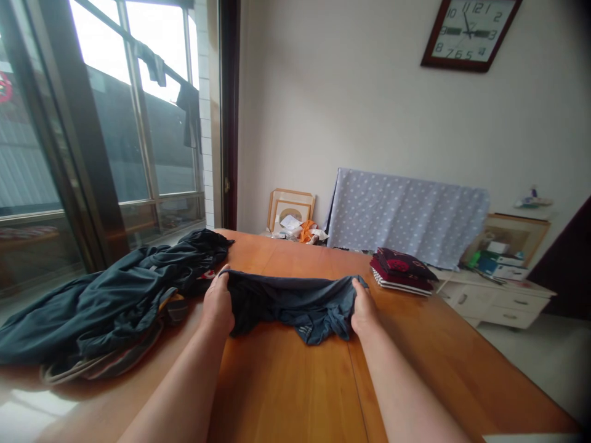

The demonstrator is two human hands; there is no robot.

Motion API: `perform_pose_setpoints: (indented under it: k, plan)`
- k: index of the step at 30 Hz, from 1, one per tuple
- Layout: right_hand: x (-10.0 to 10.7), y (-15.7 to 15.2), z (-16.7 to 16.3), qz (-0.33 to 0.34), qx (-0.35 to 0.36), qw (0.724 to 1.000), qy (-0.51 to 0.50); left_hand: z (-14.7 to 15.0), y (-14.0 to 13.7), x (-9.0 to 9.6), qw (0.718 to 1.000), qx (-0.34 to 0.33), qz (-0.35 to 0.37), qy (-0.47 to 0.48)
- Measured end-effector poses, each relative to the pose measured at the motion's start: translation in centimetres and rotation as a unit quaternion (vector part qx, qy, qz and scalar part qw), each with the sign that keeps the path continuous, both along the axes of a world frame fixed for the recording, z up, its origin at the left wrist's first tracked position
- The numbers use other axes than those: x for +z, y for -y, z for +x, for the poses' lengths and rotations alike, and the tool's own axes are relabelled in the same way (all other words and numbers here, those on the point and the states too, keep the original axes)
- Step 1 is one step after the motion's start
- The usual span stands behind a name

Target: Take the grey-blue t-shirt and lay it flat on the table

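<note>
Stretched between my two hands is a dark blue-grey garment [295,298]; its exact kind does not show. My left hand [218,303] grips its left upper edge, and my right hand [362,306] pinches the right upper edge. The top edge runs nearly straight between them, while the crumpled lower part hangs down to the wooden table [295,394]. To the left lies a loose heap of dark clothes [106,301], close to my left hand. Beyond my right hand sits a folded stack of clothes [401,272], dark red with striped layers at the bottom.
Past the table's far edge stands something draped in a grey dotted cloth [406,215]. A white cabinet [503,301] stands at the right, with boxes on top. Framed pictures [292,206] lean on the wall below a clock [471,34]. Windows line the left side.
</note>
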State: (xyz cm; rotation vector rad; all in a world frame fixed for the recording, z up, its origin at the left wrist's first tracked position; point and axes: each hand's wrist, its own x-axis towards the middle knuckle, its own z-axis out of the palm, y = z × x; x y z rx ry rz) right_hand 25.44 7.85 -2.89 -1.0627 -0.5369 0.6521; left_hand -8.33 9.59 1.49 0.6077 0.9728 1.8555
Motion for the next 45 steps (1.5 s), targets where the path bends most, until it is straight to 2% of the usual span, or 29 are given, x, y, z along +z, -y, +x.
perform_pose_setpoints:
  k: [3, 6, 9, 12, 15, 17, 19, 20, 22, 26, 28, 30, 34, 36, 39, 42, 43, 45]
  plan:
    - [-0.7, 0.1, 0.3, -0.067, -0.066, 0.993, 0.069, 0.0, 0.4, -0.3, 0.988, 0.048, 0.012, -0.147]
    - [-1.2, 0.4, 0.9, -0.11, -0.106, 0.98, 0.126, -0.2, 0.6, -0.7, 0.945, 0.092, 0.018, -0.312]
    - [-1.2, 0.7, 1.5, -0.136, -0.137, 0.967, 0.166, -0.1, 0.7, -0.9, 0.919, 0.104, 0.026, -0.38]
    - [-0.8, 0.9, 1.8, -0.153, -0.171, 0.95, 0.212, 0.3, 1.0, -0.7, 0.9, 0.094, 0.028, -0.425]
    - [-0.4, 1.1, 1.6, -0.156, -0.195, 0.933, 0.259, 0.7, 1.4, -0.6, 0.869, 0.058, 0.008, -0.491]
    - [0.0, 1.3, 1.0, -0.14, -0.21, 0.911, 0.326, 0.8, 1.6, -0.8, 0.847, 0.023, -0.006, -0.53]
    - [0.4, 1.5, -0.1, -0.103, -0.2, 0.885, 0.408, 0.9, 1.6, -1.2, 0.839, -0.006, -0.012, -0.544]
    - [0.7, 1.7, -0.8, -0.081, -0.179, 0.874, 0.445, 0.9, 1.6, -1.4, 0.844, -0.02, -0.017, -0.535]
    - [1.2, 2.3, -2.4, -0.049, -0.118, 0.857, 0.499, 1.0, 1.6, -1.5, 0.875, -0.048, -0.033, -0.481]
    - [2.2, 3.6, -5.9, -0.017, -0.023, 0.843, 0.537, 1.4, 2.0, -0.5, 0.962, -0.117, -0.055, -0.24]
    - [2.5, 4.3, -7.4, 0.008, 0.036, 0.846, 0.533, 1.7, 2.5, 0.3, 0.977, -0.165, -0.064, -0.119]
    - [2.8, 5.1, -8.6, 0.032, 0.098, 0.851, 0.515, 1.9, 3.1, 1.0, 0.967, -0.236, -0.093, -0.024]
    - [3.4, 6.5, -10.5, 0.053, 0.166, 0.862, 0.476, 2.0, 4.1, 1.9, 0.909, -0.377, -0.149, 0.098]
    - [3.7, 7.2, -11.1, 0.055, 0.181, 0.853, 0.486, 2.1, 4.4, 2.1, 0.887, -0.423, -0.138, 0.126]
    - [3.8, 7.7, -11.8, 0.046, 0.188, 0.827, 0.528, 2.1, 4.8, 2.4, 0.851, -0.499, -0.081, 0.143]
    - [3.4, 7.4, -12.0, 0.04, 0.175, 0.816, 0.549, 1.9, 5.0, 2.7, 0.84, -0.521, -0.019, 0.149]
    - [3.2, 7.2, -11.9, 0.041, 0.172, 0.824, 0.539, 1.8, 5.0, 2.7, 0.843, -0.516, -0.008, 0.151]
    - [3.0, 6.5, -11.5, 0.039, 0.173, 0.856, 0.485, 1.7, 4.8, 2.7, 0.851, -0.503, -0.002, 0.152]
